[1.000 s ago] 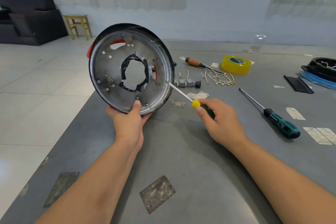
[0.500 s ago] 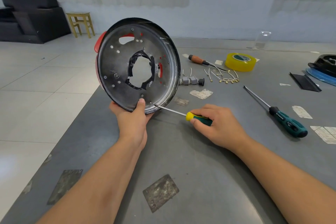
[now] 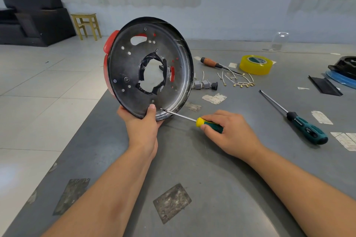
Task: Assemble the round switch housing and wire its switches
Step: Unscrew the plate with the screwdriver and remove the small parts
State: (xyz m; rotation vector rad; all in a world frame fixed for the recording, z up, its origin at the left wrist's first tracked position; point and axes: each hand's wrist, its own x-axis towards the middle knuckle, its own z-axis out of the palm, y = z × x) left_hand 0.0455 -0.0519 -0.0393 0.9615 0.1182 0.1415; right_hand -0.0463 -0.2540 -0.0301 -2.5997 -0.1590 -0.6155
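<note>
Round switch housing held upright on edge above the near-left part of the grey table, open inner face toward the camera, red part showing behind its left rim. Left hand grasping the lower rim, thumb laid over the inner lip, fingers behind and out of sight. Right hand clenched round the green handle of a yellow-collared screwdriver, shaft angled up and left, tip touching the inner face at a point near the lower rim, just right of the thumb (screw head itself too small to confirm). Central opening of the housing ragged, edged with black tape. On the table beyond: grey switches in a short row just right of the housing, loose wires with brass terminals beside them, wooden-handled screwdriver, roll of yellow tape. Teal-handled screwdriver lying well right of the right hand. Black chair and wooden stool on the tiled floor behind.
</note>
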